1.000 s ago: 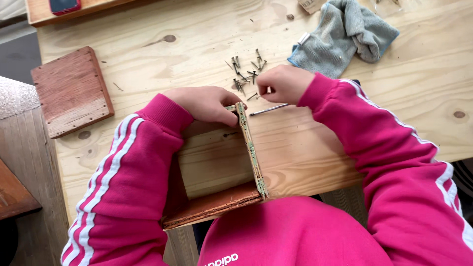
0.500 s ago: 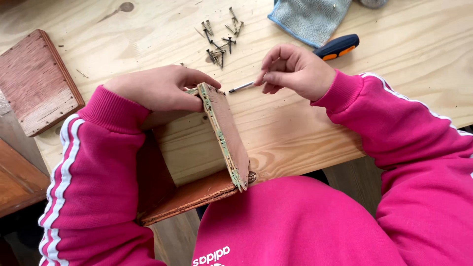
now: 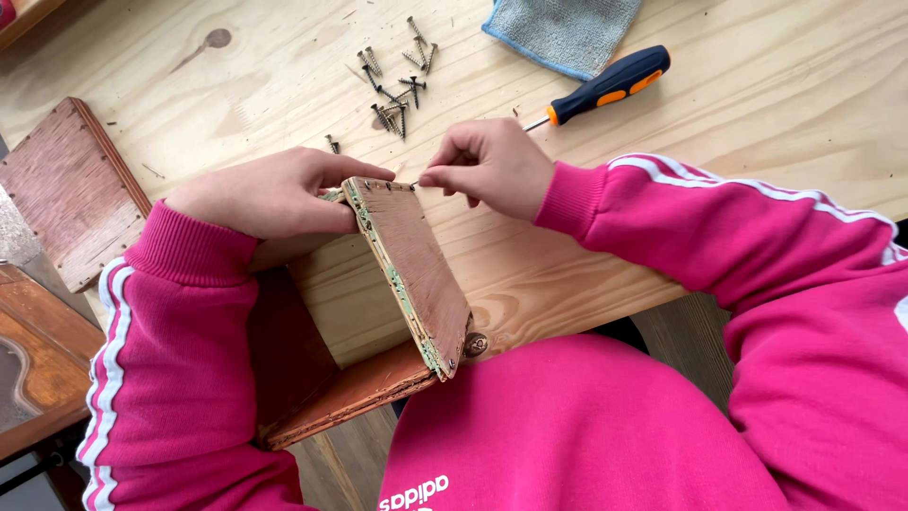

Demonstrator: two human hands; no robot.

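Note:
My left hand grips the top of a small wooden box made of pale wood and reddish-brown panels, tilted against the table edge and my lap. My right hand pinches a small screw at the far corner of the box's reddish side panel. A screw head shows near the panel's lower corner. Both arms wear pink sleeves with white stripes.
Several loose screws lie on the pale wooden table. A screwdriver with black and orange handle lies right of them, beside a grey-blue cloth. A separate reddish panel lies at the left edge.
My right hand has brought the screw from the table to the box's far corner. The view has shifted, so the screwdriver shows more fully.

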